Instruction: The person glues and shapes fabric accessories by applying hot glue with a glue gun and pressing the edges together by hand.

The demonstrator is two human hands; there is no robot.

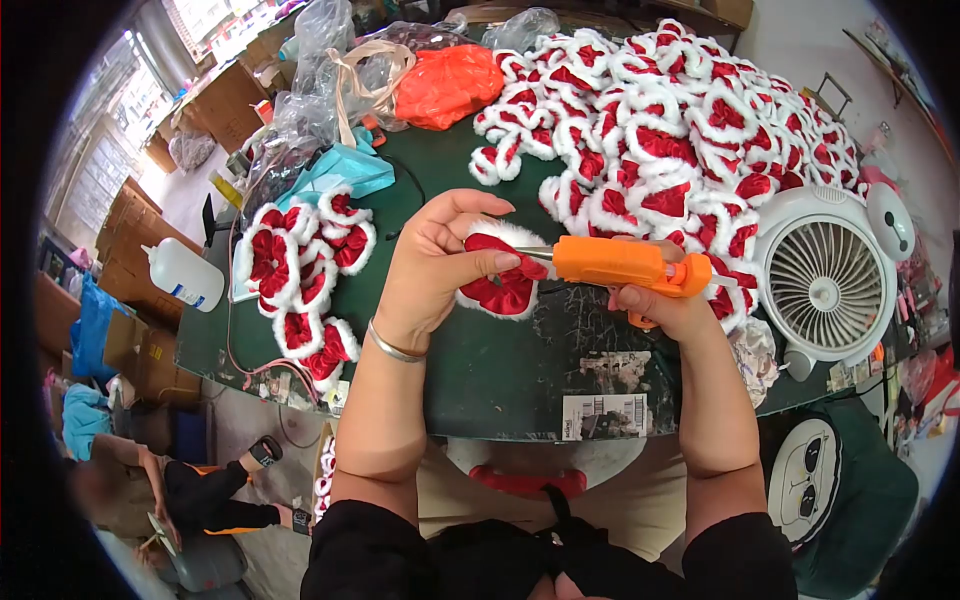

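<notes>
My left hand (445,255) pinches a red satin piece with white fluffy trim (500,290), held up over the dark green table (480,385). In my right hand (665,305) is an orange glue gun (615,262), its handle gripped by my fingers. The gun points left, and its metal nozzle reaches the upper part of the red piece, close to my left thumb. Whether the tip touches the fabric cannot be made out. A large heap of similar red and white pieces (660,145) covers the back right, and a smaller group (300,270) lies on the left.
A white fan (825,285) stands at the right. Along the back left are a red plastic bag (448,85), clear bags and a light-blue bag (345,172). A white bottle (185,273) is at the left edge. A seated person (190,490) is at lower left.
</notes>
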